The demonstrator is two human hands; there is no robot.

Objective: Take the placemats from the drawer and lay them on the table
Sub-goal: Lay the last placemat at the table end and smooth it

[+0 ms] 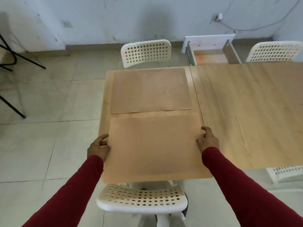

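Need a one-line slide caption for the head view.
Both hands, left hand and right hand, grip the near placemat over the table.

Light wood table (246, 104), far placemat (150, 90) flat on it, near placemat (152, 145) seemingly overhanging its edge

Near placemat (152, 146) held at both short edges by the left hand (98, 149) and right hand (209, 140), far placemat (150, 90) lay flat on the wooden bench (246, 104), open drawer (211, 51) behind, white chairs around
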